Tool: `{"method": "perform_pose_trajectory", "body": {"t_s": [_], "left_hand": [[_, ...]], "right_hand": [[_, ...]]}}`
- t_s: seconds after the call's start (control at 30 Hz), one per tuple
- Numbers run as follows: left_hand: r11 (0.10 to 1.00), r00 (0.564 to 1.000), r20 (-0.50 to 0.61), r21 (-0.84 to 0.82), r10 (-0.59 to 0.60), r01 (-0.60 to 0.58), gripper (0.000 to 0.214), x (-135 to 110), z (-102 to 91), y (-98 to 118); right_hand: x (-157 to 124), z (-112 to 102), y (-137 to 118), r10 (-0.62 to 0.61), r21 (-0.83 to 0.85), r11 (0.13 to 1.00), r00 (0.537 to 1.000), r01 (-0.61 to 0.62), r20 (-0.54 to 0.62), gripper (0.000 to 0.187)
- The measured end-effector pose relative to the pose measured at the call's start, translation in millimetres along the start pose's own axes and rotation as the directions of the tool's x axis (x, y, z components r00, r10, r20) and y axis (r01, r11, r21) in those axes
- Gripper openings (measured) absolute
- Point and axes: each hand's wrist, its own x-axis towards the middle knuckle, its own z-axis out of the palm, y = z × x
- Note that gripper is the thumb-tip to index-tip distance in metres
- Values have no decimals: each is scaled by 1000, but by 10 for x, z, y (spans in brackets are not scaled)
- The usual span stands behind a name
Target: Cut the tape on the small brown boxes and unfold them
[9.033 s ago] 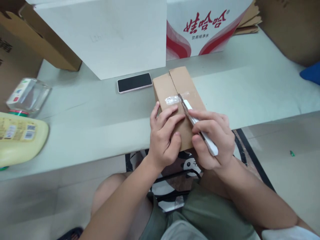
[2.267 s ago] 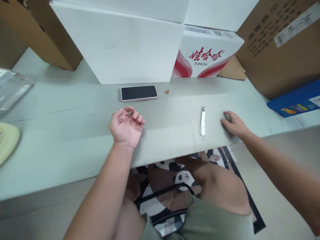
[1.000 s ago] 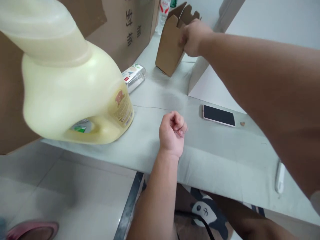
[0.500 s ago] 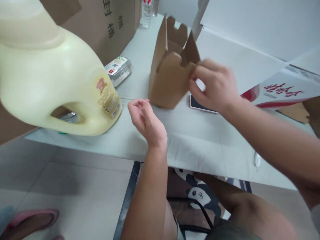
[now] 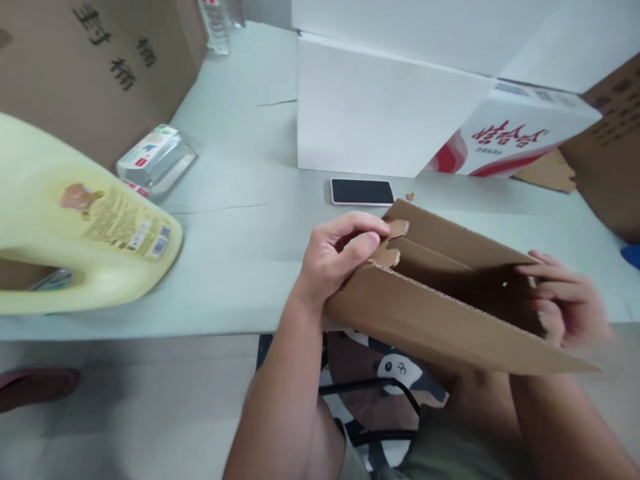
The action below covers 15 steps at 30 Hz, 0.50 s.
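A brown cardboard box (image 5: pixel 450 323) with an open top is tilted over the table's front edge, held between both hands. My left hand (image 5: pixel 340 257) pinches its left end beside a notched flap (image 5: pixel 393 257). At the opposite end, my right hand (image 5: pixel 565 300) grips the wall, fingers over the edge and slightly blurred. The inside of the box is dark, and a small hole shows near my right fingers. Just behind the box lies a phone (image 5: pixel 363 192) with a dark screen.
A large pale yellow jug (image 5: pixel 90 253) stands at the left, beside a clear plastic pack (image 5: pixel 157 160). Behind are a big carton (image 5: pixel 100 73), a water bottle (image 5: pixel 216 27), white boxes (image 5: pixel 375 107) and a red-and-white box (image 5: pixel 505 137). The table (image 5: pixel 235 247) is pale green.
The cardboard box has come off the table toward me and to the right, turning lengthwise. My left hand, earlier apart from it, now grips its left end. The view has shifted right.
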Motion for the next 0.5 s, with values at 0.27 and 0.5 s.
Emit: {"method": "perform_pose_trajectory", "body": {"t_s": [0.27, 0.5], "left_hand": [[951, 978, 142, 291, -152, 106, 18, 110, 33, -14], [926, 966, 89, 321, -241, 201, 34, 138, 147, -41]], "right_hand": [[71, 531, -485, 49, 82, 996, 936, -22, -349, 36], [-189, 606, -492, 109, 190, 981, 903, -31, -416, 74]]}}
